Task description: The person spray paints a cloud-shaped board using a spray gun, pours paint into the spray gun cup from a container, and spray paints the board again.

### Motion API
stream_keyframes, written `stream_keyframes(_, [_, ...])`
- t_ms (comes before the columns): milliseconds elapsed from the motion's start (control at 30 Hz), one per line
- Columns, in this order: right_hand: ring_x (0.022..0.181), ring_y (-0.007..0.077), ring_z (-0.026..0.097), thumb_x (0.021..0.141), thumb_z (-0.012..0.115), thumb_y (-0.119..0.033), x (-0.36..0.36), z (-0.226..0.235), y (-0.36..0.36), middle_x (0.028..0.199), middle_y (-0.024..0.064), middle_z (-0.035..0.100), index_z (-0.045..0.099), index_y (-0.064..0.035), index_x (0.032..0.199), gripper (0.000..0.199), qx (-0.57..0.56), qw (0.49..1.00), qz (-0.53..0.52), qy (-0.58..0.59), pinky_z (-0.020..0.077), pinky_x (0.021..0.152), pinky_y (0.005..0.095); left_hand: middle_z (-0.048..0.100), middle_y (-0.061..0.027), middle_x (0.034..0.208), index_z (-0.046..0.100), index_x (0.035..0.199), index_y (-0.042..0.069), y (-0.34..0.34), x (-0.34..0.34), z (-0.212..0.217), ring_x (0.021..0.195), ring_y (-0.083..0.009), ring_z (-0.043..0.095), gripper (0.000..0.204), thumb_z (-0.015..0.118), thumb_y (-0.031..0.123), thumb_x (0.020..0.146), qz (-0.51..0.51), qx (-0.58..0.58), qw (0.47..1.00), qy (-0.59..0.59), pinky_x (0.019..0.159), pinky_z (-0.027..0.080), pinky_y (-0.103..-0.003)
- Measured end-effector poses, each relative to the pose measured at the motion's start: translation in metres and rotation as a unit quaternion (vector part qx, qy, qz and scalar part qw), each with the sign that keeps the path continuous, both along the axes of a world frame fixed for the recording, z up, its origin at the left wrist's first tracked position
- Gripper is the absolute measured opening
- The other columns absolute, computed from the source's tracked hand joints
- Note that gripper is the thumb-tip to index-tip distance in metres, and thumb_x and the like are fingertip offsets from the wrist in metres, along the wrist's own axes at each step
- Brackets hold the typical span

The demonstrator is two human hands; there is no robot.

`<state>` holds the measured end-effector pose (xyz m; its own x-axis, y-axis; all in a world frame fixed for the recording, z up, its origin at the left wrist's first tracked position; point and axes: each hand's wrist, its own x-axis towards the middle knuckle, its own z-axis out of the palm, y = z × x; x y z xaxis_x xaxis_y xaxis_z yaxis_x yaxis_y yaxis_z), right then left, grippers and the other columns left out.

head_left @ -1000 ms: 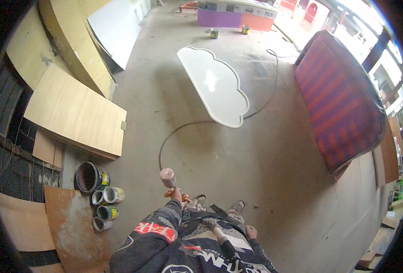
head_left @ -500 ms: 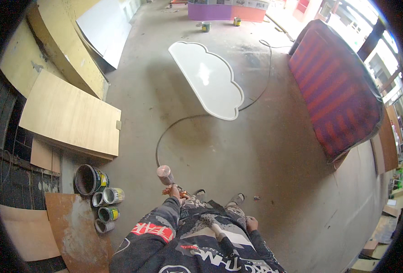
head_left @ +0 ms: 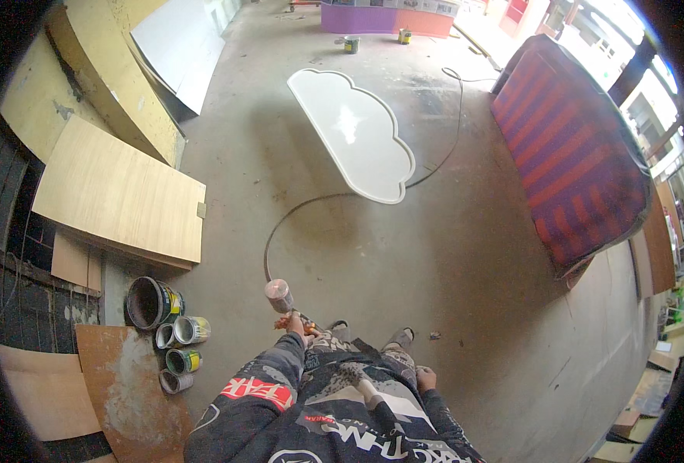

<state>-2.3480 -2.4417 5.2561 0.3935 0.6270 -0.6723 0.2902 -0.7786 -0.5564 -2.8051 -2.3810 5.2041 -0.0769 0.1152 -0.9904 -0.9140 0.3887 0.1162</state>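
Note:
My left hand (head_left: 295,326) is held out in front of my body and grips a spray gun (head_left: 280,297) with a round metal cup on top. A thin dark hose (head_left: 274,231) curves from the gun across the concrete floor toward a white cloud-shaped panel (head_left: 357,131) that lies flat ahead. My right hand (head_left: 427,378) hangs beside my hip, apart from the gun; it is too small to show whether its fingers are curled. My feet (head_left: 369,336) stand just past the gun.
Several open paint cans (head_left: 164,324) stand on the floor at my left. Wooden boards (head_left: 118,193) lean and lie along the left wall. A large red and purple striped panel (head_left: 573,147) stands at the right. Two small cans (head_left: 376,40) stand far ahead.
The view has shifted slightly, so the cloud panel sits a little higher and further left. My left hand keeps hold of the spray gun in the same place.

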Motion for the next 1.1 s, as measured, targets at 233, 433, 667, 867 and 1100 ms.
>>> stream_keyframes(233, [0.083, 0.0204, 0.064, 0.080, 0.057, -0.007, -0.014, 0.028, 0.010, 0.093, 0.0130, 0.069, 0.066, 0.0050, 0.098, 0.024, -0.014, 1.000, -0.022, 0.000, 0.0506, 0.075, 0.0306, 0.031, -0.0124, 0.143, 0.022, 0.142, 0.013, 0.012, 0.008, 0.004, 0.125, -0.0404, 0.039, 0.078, 0.054, 0.052, 0.082, 0.004, -0.025, 1.000, -0.017, 0.100, 0.034, -0.062])
stream_keyframes(433, [0.082, 0.0198, 0.064, 0.080, 0.057, -0.008, -0.008, 0.023, 0.013, 0.091, 0.0118, 0.069, 0.067, 0.0043, 0.097, 0.023, -0.013, 1.000, -0.007, -0.013, 0.0508, 0.074, 0.0304, 0.031, -0.0123, 0.144, 0.021, 0.143, 0.013, 0.007, 0.009, 0.000, 0.125, -0.0394, 0.039, 0.080, 0.054, 0.052, 0.081, 0.005, -0.014, 1.000, -0.025, 0.102, 0.033, -0.061])
stream_keyframes(667, [0.080, 0.0189, 0.063, 0.081, 0.057, -0.009, 0.003, 0.014, 0.010, 0.090, 0.0113, 0.068, 0.067, 0.0035, 0.096, 0.022, -0.010, 1.000, -0.008, -0.010, 0.0509, 0.073, 0.0299, 0.041, -0.0135, 0.133, 0.028, 0.137, 0.012, 0.008, 0.012, -0.003, 0.119, -0.0352, 0.046, 0.065, 0.053, 0.045, 0.086, -0.010, -0.003, 1.000, -0.010, 0.099, 0.036, -0.064])
stream_keyframes(867, [0.081, 0.0186, 0.063, 0.081, 0.059, -0.009, 0.003, 0.016, 0.010, 0.091, 0.0110, 0.069, 0.067, 0.0033, 0.096, 0.021, -0.013, 1.000, -0.015, -0.009, 0.0507, 0.073, 0.0296, 0.046, -0.0126, 0.119, 0.036, 0.127, 0.012, 0.009, 0.015, 0.012, 0.110, -0.0325, 0.050, 0.054, 0.052, 0.045, 0.087, 0.003, -0.022, 1.000, 0.002, 0.097, 0.038, -0.064])
stream_keyframes(1100, [0.081, 0.0184, 0.063, 0.080, 0.059, -0.009, 0.001, 0.023, 0.007, 0.091, 0.0107, 0.069, 0.068, 0.0030, 0.096, 0.021, -0.019, 1.000, -0.021, -0.002, 0.0504, 0.074, 0.0296, 0.039, -0.0196, 0.129, 0.033, 0.128, 0.013, 0.004, 0.017, 0.019, 0.114, -0.0434, 0.045, 0.062, 0.049, 0.053, 0.084, -0.038, 0.019, 0.999, 0.028, 0.095, 0.040, -0.062])
